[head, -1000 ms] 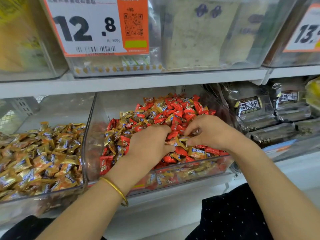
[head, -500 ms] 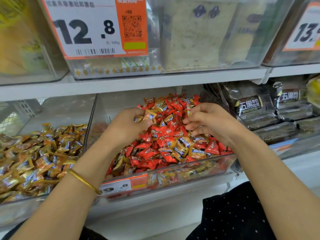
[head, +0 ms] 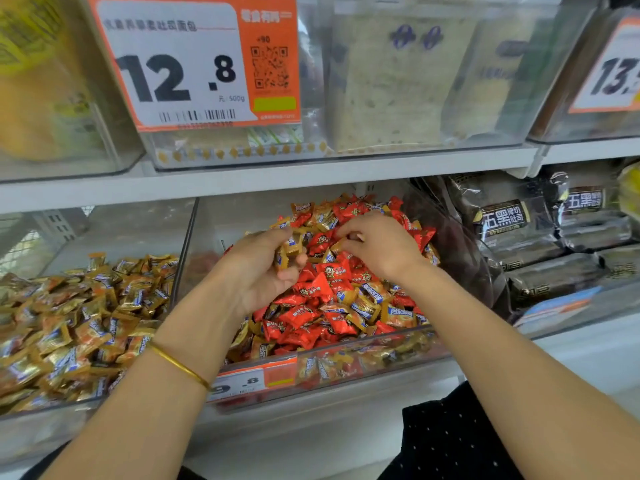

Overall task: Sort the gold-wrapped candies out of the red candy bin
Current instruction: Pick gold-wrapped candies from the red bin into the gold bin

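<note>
Since half a second ago the left hand (head: 258, 271) has lifted and turned palm-up. Its curled fingers (head: 277, 237) grip several crinkled gold-wrapped candies (head: 290, 249) over the clear plastic red candy bin (head: 214, 223). The right hand (head: 381, 247), just beside those fingers, pinches another. Judged: the handful is nearly ready to move out of the bin.

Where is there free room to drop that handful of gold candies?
Bare floor shows behind the pile in the gold candy bin, and in the back-left corner of the red candy bin. Its front and right are heaped.
</note>
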The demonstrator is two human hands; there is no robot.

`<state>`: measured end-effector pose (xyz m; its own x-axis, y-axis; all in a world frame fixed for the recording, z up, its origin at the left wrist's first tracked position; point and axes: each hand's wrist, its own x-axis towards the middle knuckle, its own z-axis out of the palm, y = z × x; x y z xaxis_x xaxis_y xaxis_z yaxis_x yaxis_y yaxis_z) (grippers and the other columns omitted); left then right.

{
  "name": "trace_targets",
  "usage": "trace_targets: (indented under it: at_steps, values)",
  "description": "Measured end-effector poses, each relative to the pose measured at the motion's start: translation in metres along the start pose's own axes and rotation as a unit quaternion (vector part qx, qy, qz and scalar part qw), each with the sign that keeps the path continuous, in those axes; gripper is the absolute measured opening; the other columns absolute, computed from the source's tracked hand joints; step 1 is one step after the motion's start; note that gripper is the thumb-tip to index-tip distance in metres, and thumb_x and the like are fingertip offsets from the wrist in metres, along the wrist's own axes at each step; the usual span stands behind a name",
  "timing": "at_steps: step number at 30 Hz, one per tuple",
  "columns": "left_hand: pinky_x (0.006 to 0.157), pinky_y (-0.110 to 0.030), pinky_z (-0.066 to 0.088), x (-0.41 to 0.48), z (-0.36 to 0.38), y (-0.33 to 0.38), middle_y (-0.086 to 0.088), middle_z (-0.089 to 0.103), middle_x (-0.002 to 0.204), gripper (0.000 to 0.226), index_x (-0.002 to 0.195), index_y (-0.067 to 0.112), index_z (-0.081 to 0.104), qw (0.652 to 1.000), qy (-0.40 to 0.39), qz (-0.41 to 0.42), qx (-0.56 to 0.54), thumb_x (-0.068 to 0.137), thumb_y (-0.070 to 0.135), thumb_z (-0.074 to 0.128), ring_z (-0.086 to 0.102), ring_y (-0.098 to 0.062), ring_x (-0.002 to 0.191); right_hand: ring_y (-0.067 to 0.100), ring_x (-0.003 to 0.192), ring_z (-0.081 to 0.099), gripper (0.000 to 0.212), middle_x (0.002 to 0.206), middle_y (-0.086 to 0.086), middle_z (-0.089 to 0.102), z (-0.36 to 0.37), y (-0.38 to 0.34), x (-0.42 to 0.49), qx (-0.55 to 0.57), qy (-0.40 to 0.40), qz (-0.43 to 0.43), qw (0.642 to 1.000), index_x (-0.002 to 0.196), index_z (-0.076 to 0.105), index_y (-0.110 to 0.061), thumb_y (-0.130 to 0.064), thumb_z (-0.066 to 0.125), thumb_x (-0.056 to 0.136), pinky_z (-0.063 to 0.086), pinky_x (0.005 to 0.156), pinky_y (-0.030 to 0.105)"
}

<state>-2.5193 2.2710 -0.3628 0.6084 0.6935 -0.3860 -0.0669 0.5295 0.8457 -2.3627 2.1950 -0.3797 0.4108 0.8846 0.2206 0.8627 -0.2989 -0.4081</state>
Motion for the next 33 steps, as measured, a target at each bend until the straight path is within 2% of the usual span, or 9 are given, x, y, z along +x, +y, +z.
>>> trace_targets:
  at_steps: [3,6,11,14,18,21,25,28,33]
  values:
    - [0.030,-0.014,0.025,0.003,-0.004,0.002,-0.018,0.066,0.089,0.006,0.097,0.010,0.048,0.999,-0.006,0.015,0.033,0.098,0.013,0.043,0.048,-0.013,0.049,0.020,0.097,0.061,0.009,0.103,0.000,0.066,0.005,-0.004,0.003,-0.024,-0.006,-0.002,1.000,0.090,0.069,-0.014,-0.019,0.062,0.089,0.050,0.084,0.037]
    - [0.031,-0.012,0.023,0.006,-0.009,0.002,-0.015,0.068,0.087,0.008,0.103,0.016,0.047,0.996,-0.008,0.047,0.074,0.097,0.012,0.045,0.048,-0.012,0.046,0.008,0.083,0.060,0.017,0.082,-0.004,0.065,-0.004,-0.003,0.004,0.117,0.042,0.016,0.992,0.069,0.064,-0.012,-0.009,0.063,0.086,0.046,0.087,0.028]
    - [0.031,-0.011,0.019,0.004,-0.008,0.002,-0.007,0.056,0.079,0.020,0.096,0.017,0.057,0.988,0.002,0.072,0.136,0.095,0.004,0.042,0.045,-0.010,0.048,0.002,0.036,0.039,0.012,0.080,0.013,0.067,-0.015,-0.001,0.000,0.392,0.044,0.117,0.911,0.089,0.052,-0.011,-0.003,0.044,0.095,0.029,0.035,0.017]
    - [0.031,-0.013,0.020,0.005,-0.006,-0.001,-0.003,0.050,0.079,0.012,0.092,0.018,0.057,0.970,0.009,0.103,0.221,0.096,0.011,0.047,0.043,-0.009,0.051,-0.005,0.041,0.046,0.023,0.065,0.000,0.056,-0.013,-0.002,-0.002,0.272,0.023,0.080,0.959,0.095,0.063,-0.009,-0.012,0.040,0.099,0.033,0.041,0.011]
    - [0.043,-0.010,0.034,0.010,-0.008,-0.007,0.008,0.055,0.076,0.008,0.095,0.019,0.062,0.868,0.012,0.230,0.441,0.094,0.021,0.055,0.049,0.002,0.048,0.002,0.074,0.056,0.018,0.079,-0.016,0.061,-0.008,-0.007,-0.002,0.076,-0.042,0.006,0.996,0.086,0.072,-0.023,-0.040,0.067,0.083,0.047,0.071,0.027]
    - [0.077,-0.020,0.042,0.015,-0.008,-0.012,0.003,0.063,0.114,0.004,0.092,0.020,0.065,0.805,-0.007,0.269,0.529,0.089,0.020,0.062,0.061,-0.007,0.095,0.006,0.078,0.052,0.021,0.077,-0.019,0.052,0.002,-0.012,0.000,-0.025,-0.060,-0.009,0.998,0.092,0.070,-0.026,-0.042,0.071,0.078,0.045,0.071,0.029]
    - [0.101,-0.030,0.039,0.023,-0.009,-0.014,0.003,0.054,0.134,0.023,0.109,0.027,0.064,0.725,0.002,0.267,0.635,0.087,0.025,0.064,0.050,-0.017,0.122,0.006,0.063,0.047,0.018,0.068,-0.010,0.053,-0.004,-0.010,0.000,0.125,0.010,0.010,0.992,0.075,0.063,-0.015,-0.030,0.069,0.083,0.037,0.060,0.027]
    - [0.100,-0.040,0.042,0.025,-0.007,-0.015,0.002,0.050,0.137,0.033,0.122,0.031,0.058,0.681,0.006,0.249,0.688,0.089,0.027,0.061,0.048,-0.020,0.124,0.011,0.056,0.042,0.014,0.080,0.002,0.049,-0.017,-0.005,0.000,0.348,0.020,0.145,0.926,0.083,0.057,-0.014,-0.025,0.055,0.092,0.039,0.046,0.020]
    - [0.085,-0.040,0.049,0.025,-0.006,-0.016,-0.006,0.054,0.115,0.017,0.106,0.025,0.057,0.646,0.045,0.260,0.716,0.089,0.025,0.059,0.056,-0.026,0.099,0.009,0.042,0.022,0.009,0.072,0.007,0.047,-0.025,0.007,-0.002,0.600,-0.034,0.317,0.734,0.086,0.047,-0.012,-0.021,0.048,0.089,0.027,0.034,0.016]
